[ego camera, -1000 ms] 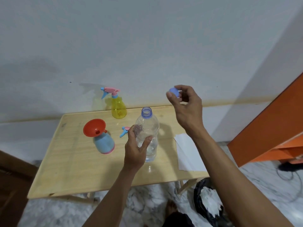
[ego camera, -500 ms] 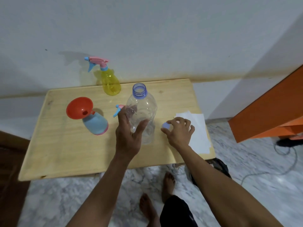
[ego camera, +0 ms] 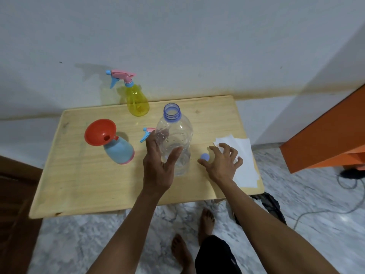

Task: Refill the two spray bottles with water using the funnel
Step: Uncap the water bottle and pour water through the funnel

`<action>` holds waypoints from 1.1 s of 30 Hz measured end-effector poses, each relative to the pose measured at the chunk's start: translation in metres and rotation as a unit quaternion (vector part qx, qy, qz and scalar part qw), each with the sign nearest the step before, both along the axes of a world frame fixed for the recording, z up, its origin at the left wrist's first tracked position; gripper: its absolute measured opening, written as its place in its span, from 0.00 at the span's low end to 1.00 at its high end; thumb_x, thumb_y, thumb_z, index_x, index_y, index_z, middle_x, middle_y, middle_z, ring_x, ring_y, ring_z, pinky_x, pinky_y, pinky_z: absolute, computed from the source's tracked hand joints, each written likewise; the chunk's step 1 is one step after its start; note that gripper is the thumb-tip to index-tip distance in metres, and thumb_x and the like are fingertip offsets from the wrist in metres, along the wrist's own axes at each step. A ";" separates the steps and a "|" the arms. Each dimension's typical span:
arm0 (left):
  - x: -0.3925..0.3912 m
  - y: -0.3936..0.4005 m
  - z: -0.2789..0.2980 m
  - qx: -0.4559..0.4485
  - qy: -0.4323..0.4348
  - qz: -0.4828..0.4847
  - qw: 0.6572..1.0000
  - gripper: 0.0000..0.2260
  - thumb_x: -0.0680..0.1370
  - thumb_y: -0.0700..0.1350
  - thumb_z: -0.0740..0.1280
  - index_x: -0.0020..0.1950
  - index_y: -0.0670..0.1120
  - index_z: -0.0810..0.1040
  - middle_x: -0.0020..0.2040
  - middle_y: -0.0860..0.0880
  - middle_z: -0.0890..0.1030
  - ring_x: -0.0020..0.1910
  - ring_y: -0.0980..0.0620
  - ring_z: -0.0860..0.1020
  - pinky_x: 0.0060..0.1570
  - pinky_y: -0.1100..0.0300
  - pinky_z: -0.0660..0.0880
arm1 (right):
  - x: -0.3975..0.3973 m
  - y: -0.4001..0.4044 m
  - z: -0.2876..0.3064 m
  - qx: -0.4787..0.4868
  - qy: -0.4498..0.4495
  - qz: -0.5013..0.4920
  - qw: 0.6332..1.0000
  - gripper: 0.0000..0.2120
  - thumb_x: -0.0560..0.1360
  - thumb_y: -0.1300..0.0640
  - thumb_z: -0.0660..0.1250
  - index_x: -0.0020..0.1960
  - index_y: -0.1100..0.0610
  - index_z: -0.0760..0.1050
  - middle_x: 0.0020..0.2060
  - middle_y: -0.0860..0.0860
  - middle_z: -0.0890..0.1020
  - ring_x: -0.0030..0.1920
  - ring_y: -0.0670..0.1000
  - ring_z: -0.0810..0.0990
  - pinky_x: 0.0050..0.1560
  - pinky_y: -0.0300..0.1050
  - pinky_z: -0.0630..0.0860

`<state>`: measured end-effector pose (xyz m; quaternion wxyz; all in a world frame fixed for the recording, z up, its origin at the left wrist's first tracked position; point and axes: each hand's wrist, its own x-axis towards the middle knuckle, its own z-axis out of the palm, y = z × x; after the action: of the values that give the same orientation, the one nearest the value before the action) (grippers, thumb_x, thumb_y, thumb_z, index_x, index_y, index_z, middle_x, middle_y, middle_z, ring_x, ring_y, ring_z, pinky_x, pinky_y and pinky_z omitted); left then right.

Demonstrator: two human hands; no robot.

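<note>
- head view: a wooden table (ego camera: 83, 186) stands against a pale wall, over a marbled floor.
- the clear water bottle (ego camera: 174, 139) stands upright near the middle of the table, its cap off and its blue-ringed mouth open.
- the left hand (ego camera: 158, 165) wraps the near side of the water bottle, fingers on its left side and thumb across the front, holding it.
- the blue cap (ego camera: 204, 156) lies on the table just right of the bottle's base.
- the right hand (ego camera: 222, 165) hovers over the table with fingers spread wide and slightly bent, gripping nothing; its thumb tip is beside the cap, and whether they touch i cannot tell.
- the blue spray bottle (ego camera: 119, 152) stands left of the water bottle with the red funnel (ego camera: 100, 131) seated in its neck, tilted toward the left.
- its detached spray head (ego camera: 147, 132) lies on the table behind the left hand's fingers, partly hidden.
- the yellow spray bottle (ego camera: 137, 102) stands at the far edge by the wall, its pink and blue trigger head on.
- sheets of white paper (ego camera: 244, 165) lie at the table's right edge, partly under the right hand.
</note>
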<state>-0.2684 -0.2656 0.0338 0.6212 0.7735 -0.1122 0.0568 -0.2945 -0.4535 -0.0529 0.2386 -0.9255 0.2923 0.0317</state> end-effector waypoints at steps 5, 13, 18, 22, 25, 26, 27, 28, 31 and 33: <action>-0.004 0.000 0.009 0.017 -0.004 0.000 1.000 0.27 0.75 0.61 0.68 0.70 0.54 0.64 0.68 0.49 0.75 0.69 0.53 0.74 0.66 0.50 0.74 | -0.009 0.016 0.051 0.112 -0.102 0.017 0.988 0.31 0.71 0.55 0.74 0.72 0.44 0.69 0.71 0.45 0.69 0.72 0.51 0.62 0.70 0.54 0.57; -0.007 0.007 0.020 0.040 0.019 -0.020 0.999 0.28 0.74 0.53 0.73 0.70 0.55 0.65 0.66 0.53 0.75 0.62 0.70 0.72 0.59 0.69 0.72 | -0.014 0.062 0.102 0.287 -0.218 0.126 0.924 0.44 0.61 0.49 0.82 0.71 0.39 0.63 0.58 0.29 0.74 0.59 0.35 0.75 0.58 0.41 0.76; -0.012 0.030 0.037 0.039 0.010 0.010 0.999 0.41 0.68 0.63 0.71 0.77 0.52 0.60 0.70 0.57 0.72 0.67 0.66 0.70 0.61 0.74 0.66 | -0.008 0.088 0.097 0.341 -0.311 0.071 0.884 0.51 0.64 0.55 0.84 0.76 0.39 0.57 0.65 0.43 0.75 0.64 0.40 0.76 0.57 0.35 0.78; 0.001 0.057 0.049 0.042 -0.090 0.222 0.970 0.32 0.72 0.59 0.71 0.69 0.42 0.69 0.62 0.48 0.76 0.62 0.51 0.75 0.62 0.59 0.71 | 0.003 0.102 0.098 0.329 -0.340 0.049 0.880 0.57 0.61 0.48 0.85 0.77 0.40 0.51 0.64 0.29 0.69 0.64 0.32 0.72 0.57 0.28 0.72; 0.031 0.083 0.045 0.092 -0.046 0.328 0.939 0.36 0.70 0.60 0.74 0.70 0.41 0.68 0.65 0.44 0.72 0.65 0.44 0.70 0.64 0.53 0.67 | 0.013 0.109 0.100 0.309 -0.367 0.048 0.876 0.56 0.60 0.49 0.86 0.76 0.44 0.53 0.61 0.17 0.63 0.61 0.28 0.71 0.53 0.22 0.69; 0.041 0.091 0.041 0.112 -0.016 0.339 0.934 0.38 0.70 0.59 0.75 0.71 0.40 0.67 0.67 0.42 0.71 0.67 0.41 0.68 0.67 0.50 0.65 | 0.016 0.109 0.100 0.299 -0.374 0.049 0.877 0.56 0.59 0.50 0.86 0.76 0.45 0.54 0.61 0.16 0.62 0.60 0.27 0.71 0.52 0.22 0.69; 0.050 0.098 0.036 0.126 0.016 0.342 0.931 0.39 0.69 0.58 0.77 0.72 0.40 0.66 0.69 0.40 0.70 0.69 0.39 0.66 0.69 0.48 0.62 | 0.019 0.110 0.099 0.287 -0.378 0.050 0.879 0.54 0.59 0.51 0.86 0.75 0.45 0.56 0.60 0.16 0.61 0.59 0.27 0.71 0.51 0.23 0.69; 0.059 0.103 0.032 0.135 0.047 0.340 0.929 0.41 0.69 0.58 0.78 0.73 0.39 0.65 0.71 0.39 0.68 0.71 0.37 0.65 0.70 0.48 0.60 | 0.023 0.110 0.098 0.277 -0.379 0.049 0.881 0.53 0.60 0.51 0.86 0.75 0.44 0.56 0.60 0.16 0.62 0.58 0.27 0.72 0.52 0.26 0.70; 0.073 0.109 0.026 0.137 0.117 0.323 0.929 0.45 0.68 0.58 0.78 0.75 0.38 0.62 0.74 0.39 0.66 0.74 0.39 0.62 0.73 0.48 0.58 | 0.034 0.107 0.099 0.259 -0.366 0.044 0.893 0.53 0.61 0.46 0.85 0.75 0.37 0.54 0.60 0.23 0.69 0.57 0.38 0.77 0.53 0.42 0.76; 0.077 0.108 0.025 0.127 0.136 0.314 0.931 0.47 0.67 0.58 0.79 0.76 0.39 0.61 0.74 0.39 0.66 0.74 0.40 0.62 0.73 0.48 0.59 | 0.041 0.102 0.100 0.254 -0.349 0.047 0.901 0.53 0.62 0.44 0.84 0.74 0.36 0.52 0.59 0.34 0.74 0.58 0.46 0.80 0.55 0.49 0.79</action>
<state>-0.1918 -0.1578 0.0591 0.4777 0.8418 0.2157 0.1291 -0.2536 -0.3515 0.0470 0.5508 -0.7977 0.1283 -0.2093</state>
